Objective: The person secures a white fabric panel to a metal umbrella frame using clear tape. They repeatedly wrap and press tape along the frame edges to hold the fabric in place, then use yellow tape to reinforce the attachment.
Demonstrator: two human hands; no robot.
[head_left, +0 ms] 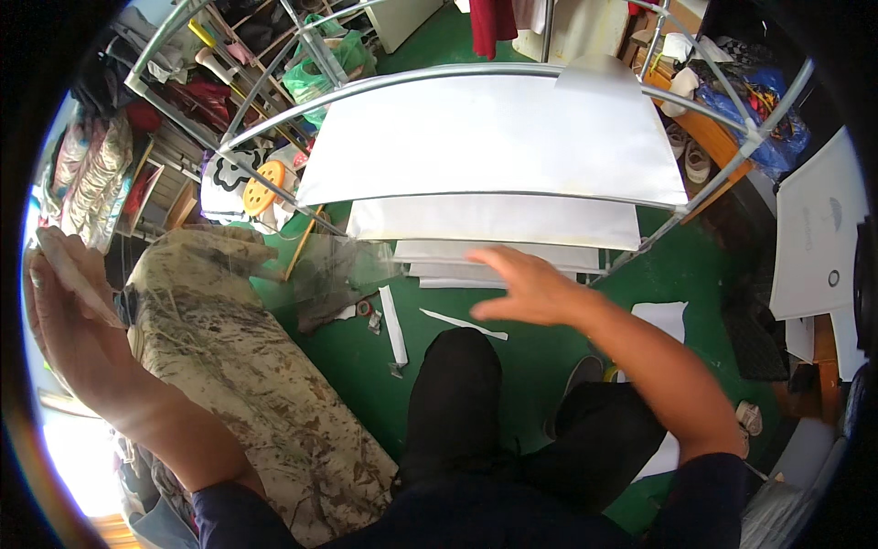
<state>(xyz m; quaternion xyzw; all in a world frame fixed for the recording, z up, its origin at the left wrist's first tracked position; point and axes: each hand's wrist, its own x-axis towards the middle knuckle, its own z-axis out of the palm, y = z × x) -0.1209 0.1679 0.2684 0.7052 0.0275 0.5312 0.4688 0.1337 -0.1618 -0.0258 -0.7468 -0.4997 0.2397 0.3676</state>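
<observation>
While right fingers [494, 260] spread | white shelves [494, 165] lie just beyond them

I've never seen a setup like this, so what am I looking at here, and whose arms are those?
There's no machine arm: these are one person's bare hands, seen from a wide fisheye camera worn on the head, looking down, so straight edges bend. The right hand is open, nothing visibly held, near white panels on a metal-tube rack. The left hand is at the far left, beyond camouflage-patterned cloth. Something pale shows against it; whether it's gripped is unclear. White strips lie on the green floor.
</observation>
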